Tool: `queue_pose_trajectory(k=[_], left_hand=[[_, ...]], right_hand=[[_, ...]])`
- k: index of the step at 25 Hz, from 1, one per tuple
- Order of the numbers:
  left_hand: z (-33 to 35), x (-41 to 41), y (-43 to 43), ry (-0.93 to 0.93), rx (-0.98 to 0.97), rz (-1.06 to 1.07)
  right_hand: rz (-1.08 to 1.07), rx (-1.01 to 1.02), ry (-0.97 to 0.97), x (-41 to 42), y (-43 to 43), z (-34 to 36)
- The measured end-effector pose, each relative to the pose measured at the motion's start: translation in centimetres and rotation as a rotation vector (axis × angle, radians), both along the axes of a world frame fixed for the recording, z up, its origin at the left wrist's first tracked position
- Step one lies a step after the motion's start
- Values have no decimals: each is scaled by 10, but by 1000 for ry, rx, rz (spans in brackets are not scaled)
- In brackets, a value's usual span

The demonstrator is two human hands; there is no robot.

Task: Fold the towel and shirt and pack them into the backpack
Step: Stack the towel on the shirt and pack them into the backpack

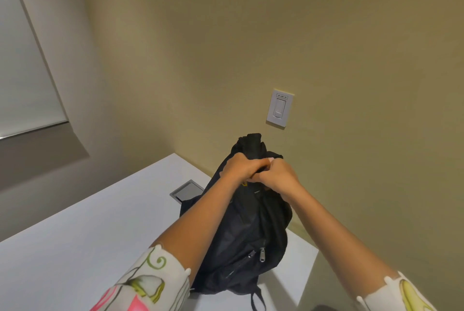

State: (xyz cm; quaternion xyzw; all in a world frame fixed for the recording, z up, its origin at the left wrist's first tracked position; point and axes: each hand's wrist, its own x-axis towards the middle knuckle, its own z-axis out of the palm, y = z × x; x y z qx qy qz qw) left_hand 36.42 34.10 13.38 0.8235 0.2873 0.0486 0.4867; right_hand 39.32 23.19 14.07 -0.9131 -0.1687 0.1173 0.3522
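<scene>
A black backpack (247, 230) stands upright on the white table (88, 248), close to the wall. Both my hands meet at its top. My left hand (238, 167) grips the black fabric near the top handle, fingers curled. My right hand (278, 175) pinches the fabric right beside it, touching the left hand. A front pocket with two zipper pulls (261, 254) faces me. No towel or shirt shows in this view.
A metal cable hatch (187, 190) is set into the table just left of the backpack. A white wall switch (279, 108) sits on the beige wall above the bag. A window blind (22, 59) is at the left. The table's right edge lies near the bag.
</scene>
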Motion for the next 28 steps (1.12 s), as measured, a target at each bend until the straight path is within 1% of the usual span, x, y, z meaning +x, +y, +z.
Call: queue_pose_trajectory(k=[2, 4, 6, 8, 9, 11, 12, 13, 14, 15, 16, 19, 20, 22, 23, 25, 26, 27, 28], left_hand=[[5, -14, 8, 25, -17, 7], [3, -32, 17, 37, -91, 6], [1, -53, 19, 27, -82, -22], [0, -75, 24, 17, 49, -63], [-1, -86, 27, 26, 145, -85], [0, -108, 32, 55, 312, -116], [0, -120, 34, 74, 374, -139], [-3, -131, 34, 99, 426, -174], [-7, -142, 32, 122, 478, -217], [-14, -154, 29, 141, 524, -259], [-22, -166, 24, 148, 562, -295], [-54, -202, -2, 164, 664, -371], [-66, -214, -14, 178, 704, -398], [-95, -238, -34, 218, 753, -475], [-110, -249, -41, 236, 738, -536], [-135, -268, -44, 293, 642, -703], [-143, -273, -41, 340, 530, -761], [-147, -276, -36, 390, 381, -770], [-152, -276, -29, 405, 284, -723]], right_hand=[[100, 102, 165, -30, 3, 10], [206, 54, 313, -49, 1, 22], [277, -42, 385, -58, -2, 36], [288, -74, 343, -60, -1, 48], [259, -61, 284, -59, 2, 53], [144, 29, 160, -51, 14, 53], [89, 64, 81, -46, 22, 49], [52, 51, -19, -41, 31, 44], [30, -12, -92, -37, 38, 37], [31, -103, -110, -35, 44, 28], [55, -216, -85, -35, 50, 17], [153, -568, 96, -41, 57, -32], [171, -663, 169, -45, 54, -53], [238, -815, 249, -51, 44, -95], [251, -865, 252, -55, 35, -115], [137, -838, 261, -70, 14, -143], [80, -779, 255, -77, 5, -151], [51, -716, 239, -82, -3, -157], [26, -660, 233, -85, -9, -164]])
